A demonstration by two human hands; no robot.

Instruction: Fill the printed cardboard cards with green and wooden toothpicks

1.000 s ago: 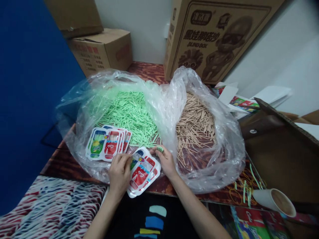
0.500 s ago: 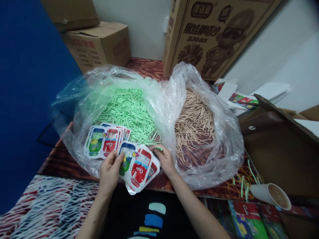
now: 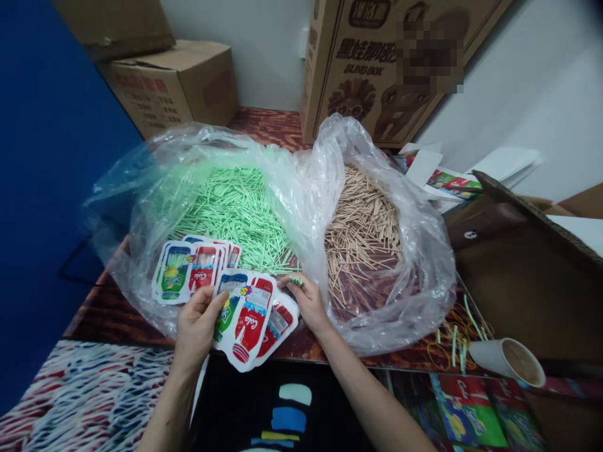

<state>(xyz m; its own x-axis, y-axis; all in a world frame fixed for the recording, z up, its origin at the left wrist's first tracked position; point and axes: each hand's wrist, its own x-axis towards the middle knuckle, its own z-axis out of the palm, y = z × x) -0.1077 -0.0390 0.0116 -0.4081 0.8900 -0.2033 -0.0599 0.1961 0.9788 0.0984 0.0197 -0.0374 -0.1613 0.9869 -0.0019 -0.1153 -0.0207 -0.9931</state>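
Note:
My left hand [image 3: 196, 325] grips a small fan of printed drink-shaped pouches [image 3: 249, 319], red cola ones and a green one, thumb on top. My right hand [image 3: 306, 300] is closed on a small bunch of green sticks [image 3: 296, 281], right beside the pouches' upper right edge. A second fan of filled pouches [image 3: 188, 271] lies on the clear plastic bag to the left. Behind it lies a heap of loose green sticks [image 3: 235, 207], and a heap of plain wooden sticks [image 3: 362, 226] fills the right-hand clear bag.
Cardboard boxes [image 3: 174, 81] and a large printed carton [image 3: 377, 63] stand at the back. A brown box flap [image 3: 518, 263] is at the right, with a tipped paper cup [image 3: 511, 362] and loose rubber bands [image 3: 452, 345] near the table's front edge. A blue wall [image 3: 42, 176] stands at left.
My left hand has lifted the pouches and spread them into a fan, moving slightly left. My right hand has stayed closed on the green sticks.

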